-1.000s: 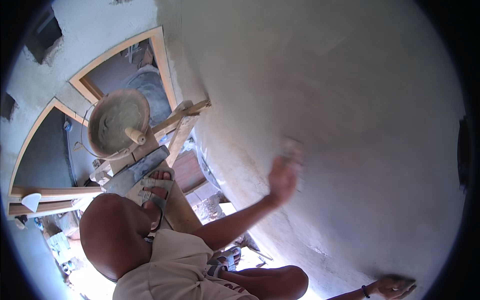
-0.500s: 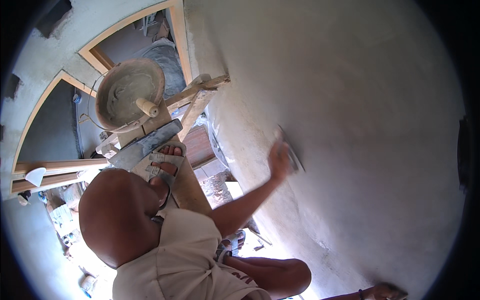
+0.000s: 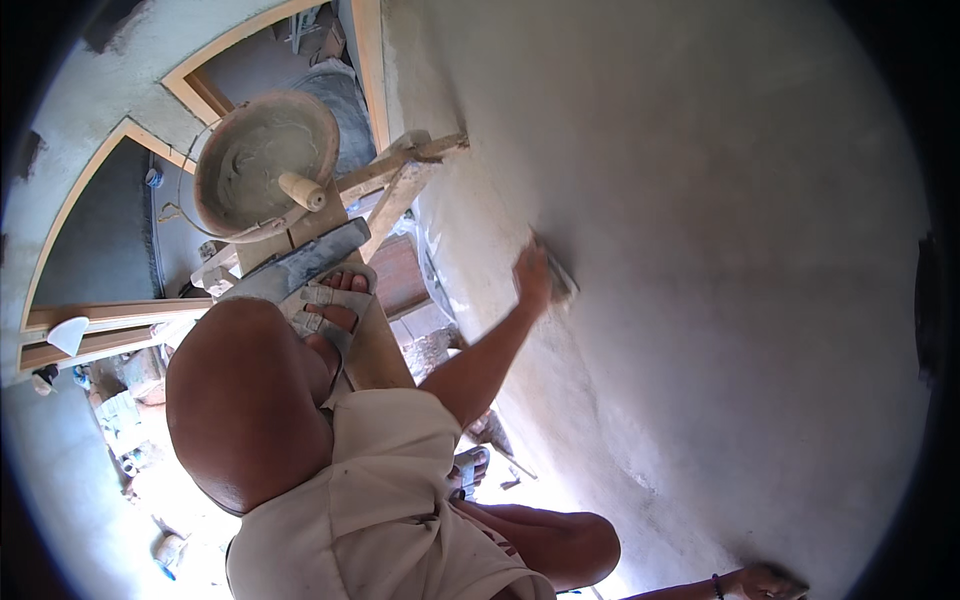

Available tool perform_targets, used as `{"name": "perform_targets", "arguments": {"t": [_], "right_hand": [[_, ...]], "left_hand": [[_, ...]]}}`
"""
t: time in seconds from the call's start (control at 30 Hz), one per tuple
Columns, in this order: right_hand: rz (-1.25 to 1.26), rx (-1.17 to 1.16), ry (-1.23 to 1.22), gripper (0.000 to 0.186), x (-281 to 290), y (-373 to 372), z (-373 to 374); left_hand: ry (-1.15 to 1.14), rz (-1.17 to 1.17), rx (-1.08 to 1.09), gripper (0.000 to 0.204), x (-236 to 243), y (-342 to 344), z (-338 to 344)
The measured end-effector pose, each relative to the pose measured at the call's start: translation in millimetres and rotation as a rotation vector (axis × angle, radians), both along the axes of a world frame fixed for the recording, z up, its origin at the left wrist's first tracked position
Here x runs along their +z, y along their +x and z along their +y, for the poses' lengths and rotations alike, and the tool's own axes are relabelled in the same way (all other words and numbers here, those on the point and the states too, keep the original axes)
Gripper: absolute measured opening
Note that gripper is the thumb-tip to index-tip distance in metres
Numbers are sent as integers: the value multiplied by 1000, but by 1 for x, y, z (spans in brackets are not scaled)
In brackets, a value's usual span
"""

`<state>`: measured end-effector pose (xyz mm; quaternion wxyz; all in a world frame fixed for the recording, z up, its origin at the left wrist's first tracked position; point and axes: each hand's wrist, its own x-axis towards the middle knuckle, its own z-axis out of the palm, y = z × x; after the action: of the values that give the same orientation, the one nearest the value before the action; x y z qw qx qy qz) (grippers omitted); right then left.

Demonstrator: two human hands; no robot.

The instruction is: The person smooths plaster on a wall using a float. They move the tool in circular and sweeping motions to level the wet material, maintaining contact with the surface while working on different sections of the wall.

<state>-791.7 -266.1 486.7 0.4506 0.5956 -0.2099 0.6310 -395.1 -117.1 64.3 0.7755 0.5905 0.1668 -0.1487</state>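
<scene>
My left hand (image 3: 533, 277) is closed round a plastering trowel (image 3: 563, 278), whose thin flat blade lies against the grey plastered wall (image 3: 720, 220). At the lower right edge, my right hand (image 3: 758, 581), with a dark bracelet at the wrist, is closed at the wall; the dark thing in it is too shadowed to name. A bucket (image 3: 212, 185) of wet grey mortar (image 3: 262, 150) stands beyond my feet, a tool with a pale wooden handle (image 3: 302, 190) resting over its rim. Between bucket and foot lies a long, grey-smeared flat blade (image 3: 310, 258).
I squat on a narrow wooden plank (image 3: 382, 350), one sandalled foot (image 3: 338, 302) on it. Wooden braces (image 3: 395, 175) meet the wall beyond. Wood-framed openings (image 3: 110, 165) stand at the left. Far below, the ground (image 3: 150, 480) is bright and cluttered.
My left hand has moved the trowel up and to the left across the wall. The view has shifted slightly; my right hand stays near the same spot.
</scene>
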Motion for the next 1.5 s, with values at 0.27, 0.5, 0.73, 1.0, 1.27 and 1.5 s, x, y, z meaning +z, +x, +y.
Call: {"name": "perform_targets", "arguments": {"t": [0.27,0.5,0.73,1.0,1.27,1.5], "right_hand": [[44,-37,-15,61,2,-23,-1],[25,-29,-7,59,2,-5,0],[16,-7,-30,63,-1,-2,-10],[66,-58,3,62,2,-16,-4],[29,-44,48,61,-1,-12,-5],[39,-68,60,60,1,-16,-4]], "left_hand": [[244,-513,-219,42,147,17,9],[37,-150,100,40,22,80,10],[-2,-12,-14,46,21,-16,-13],[252,-554,-3,40,128,113,16],[8,90,-31,43,-30,58,1],[286,-636,-266,41,171,79,21]]}}
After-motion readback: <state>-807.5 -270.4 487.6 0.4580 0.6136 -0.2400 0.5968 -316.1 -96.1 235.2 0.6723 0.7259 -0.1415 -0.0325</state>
